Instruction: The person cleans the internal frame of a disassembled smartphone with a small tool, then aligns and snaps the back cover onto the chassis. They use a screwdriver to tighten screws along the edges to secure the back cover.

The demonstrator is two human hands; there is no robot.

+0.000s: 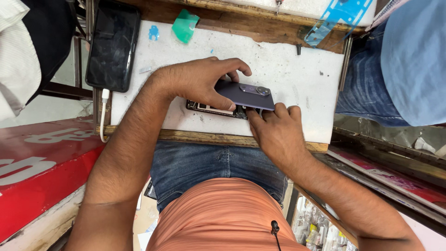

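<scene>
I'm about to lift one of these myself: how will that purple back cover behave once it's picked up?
The back cover looks thin and flat, so probably light and slightly flexible. Its glossy surface may be slippery. It is lifted off the opened phone, gripped by the left hand and right hand, so twisting could probably crack it.

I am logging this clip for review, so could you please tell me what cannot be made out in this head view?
- Opened phone body: mostly hidden under the purple back cover and the left hand.
- Right hand fingers: their tips are tucked under the cover's edge.
- Black phone: its dark screen shows nothing.
- Cable: far end drops out of sight below the board.
</scene>
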